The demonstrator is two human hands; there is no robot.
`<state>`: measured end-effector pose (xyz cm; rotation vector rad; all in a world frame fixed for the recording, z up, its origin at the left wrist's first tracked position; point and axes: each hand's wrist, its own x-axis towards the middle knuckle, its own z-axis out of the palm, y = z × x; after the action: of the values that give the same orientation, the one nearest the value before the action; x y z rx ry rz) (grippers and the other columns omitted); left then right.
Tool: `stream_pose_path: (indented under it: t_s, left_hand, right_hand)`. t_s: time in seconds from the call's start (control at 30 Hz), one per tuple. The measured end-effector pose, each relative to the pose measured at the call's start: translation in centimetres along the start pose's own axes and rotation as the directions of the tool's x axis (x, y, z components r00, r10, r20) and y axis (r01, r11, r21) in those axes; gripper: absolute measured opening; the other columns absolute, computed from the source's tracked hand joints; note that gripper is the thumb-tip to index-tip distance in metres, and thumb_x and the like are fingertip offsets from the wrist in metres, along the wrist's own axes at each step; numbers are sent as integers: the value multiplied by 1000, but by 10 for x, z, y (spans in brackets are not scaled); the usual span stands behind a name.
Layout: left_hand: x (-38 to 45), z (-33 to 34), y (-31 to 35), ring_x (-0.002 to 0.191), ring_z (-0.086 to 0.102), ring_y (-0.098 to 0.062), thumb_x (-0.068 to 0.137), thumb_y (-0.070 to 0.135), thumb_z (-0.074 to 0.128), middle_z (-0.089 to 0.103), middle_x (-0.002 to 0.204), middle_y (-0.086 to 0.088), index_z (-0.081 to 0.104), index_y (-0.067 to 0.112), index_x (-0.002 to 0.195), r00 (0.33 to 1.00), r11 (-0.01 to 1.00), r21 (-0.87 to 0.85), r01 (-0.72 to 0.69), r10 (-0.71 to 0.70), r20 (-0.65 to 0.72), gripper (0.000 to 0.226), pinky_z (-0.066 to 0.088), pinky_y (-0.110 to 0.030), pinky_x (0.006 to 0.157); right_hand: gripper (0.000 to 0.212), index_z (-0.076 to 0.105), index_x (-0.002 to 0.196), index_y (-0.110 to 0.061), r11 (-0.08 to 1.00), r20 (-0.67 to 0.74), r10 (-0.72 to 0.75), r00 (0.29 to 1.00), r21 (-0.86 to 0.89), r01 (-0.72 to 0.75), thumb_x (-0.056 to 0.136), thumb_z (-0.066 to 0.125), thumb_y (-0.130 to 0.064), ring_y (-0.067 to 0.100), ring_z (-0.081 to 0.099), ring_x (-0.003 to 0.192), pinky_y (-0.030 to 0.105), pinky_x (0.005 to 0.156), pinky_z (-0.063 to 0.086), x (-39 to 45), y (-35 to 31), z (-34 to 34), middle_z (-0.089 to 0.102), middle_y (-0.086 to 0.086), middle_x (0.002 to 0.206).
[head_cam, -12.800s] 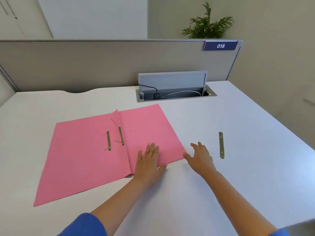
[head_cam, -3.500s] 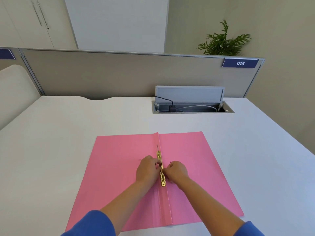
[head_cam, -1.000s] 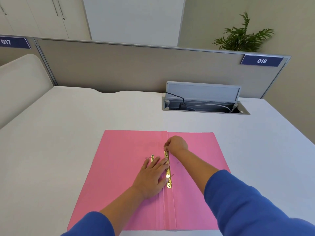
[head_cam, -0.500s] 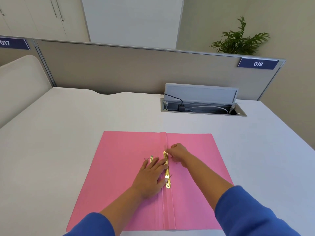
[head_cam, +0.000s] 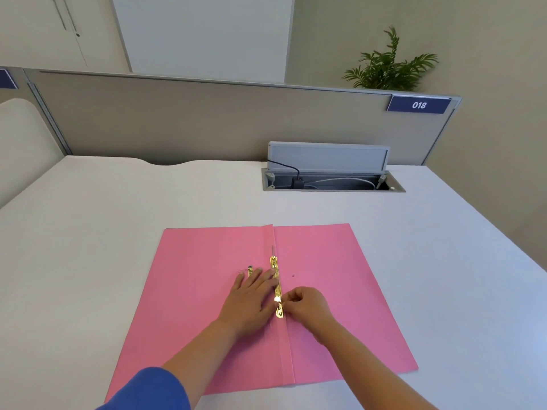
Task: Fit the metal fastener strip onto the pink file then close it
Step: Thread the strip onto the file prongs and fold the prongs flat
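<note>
The pink file [head_cam: 340, 291] lies open and flat on the white desk [head_cam: 118, 232]. A gold metal fastener strip [head_cam: 276, 276] runs along its centre fold, with a thin prong sticking out past its far end. My left hand [head_cam: 251, 300] rests flat on the left flap, fingers spread, fingertips against the strip. My right hand [head_cam: 305, 303] pinches at the strip's near end with thumb and fingers. A second small gold piece [head_cam: 250, 270] peeks out beyond my left fingertips.
An open grey cable box [head_cam: 328, 173] with cords sits in the desk at the back right. A beige partition [head_cam: 207, 119] with a blue "018" label [head_cam: 418, 105] bounds the far edge. A plant [head_cam: 390, 66] stands behind it.
My right hand has moved from the far end of the strip to its near end. My left hand has stayed flat beside the strip.
</note>
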<state>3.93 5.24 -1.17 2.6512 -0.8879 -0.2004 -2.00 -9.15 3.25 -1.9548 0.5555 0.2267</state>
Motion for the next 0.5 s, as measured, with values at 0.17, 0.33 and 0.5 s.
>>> stream_pose_path:
  t_s: [0.17, 0.33, 0.5]
  left_hand:
    - [-1, -2, 3, 147, 6, -9, 94, 48, 32, 14, 158, 18, 28, 33, 143, 1000, 1000, -3, 8, -8, 6, 52, -1, -42, 120]
    - [-2, -3, 3, 147, 3, -8, 94, 50, 31, 13, 158, 18, 27, 33, 144, 1000, 1000, 6, 14, -14, 22, 53, -2, -42, 120]
    - [-1, -3, 3, 147, 3, -9, 94, 49, 33, 13, 158, 17, 27, 33, 144, 999, 1000, -12, 21, -21, 31, 53, -3, -42, 120]
  right_hand:
    - [16, 76, 90, -12, 980, -150, -111, 983, -179, 83, 81, 63, -15, 7, 54, 64, 6, 50, 33, -7, 12, 8, 75, 2, 87]
    - [24, 73, 96, -13, 902, -131, -224, 966, -402, 155, 85, 52, -12, 21, 62, 83, 25, 66, 41, -15, 14, 15, 73, 7, 98]
    - [36, 66, 112, -13, 713, -19, -262, 965, -677, 180, 90, 39, -2, 28, 55, 106, 33, 82, 41, -20, 10, 20, 61, 13, 113]
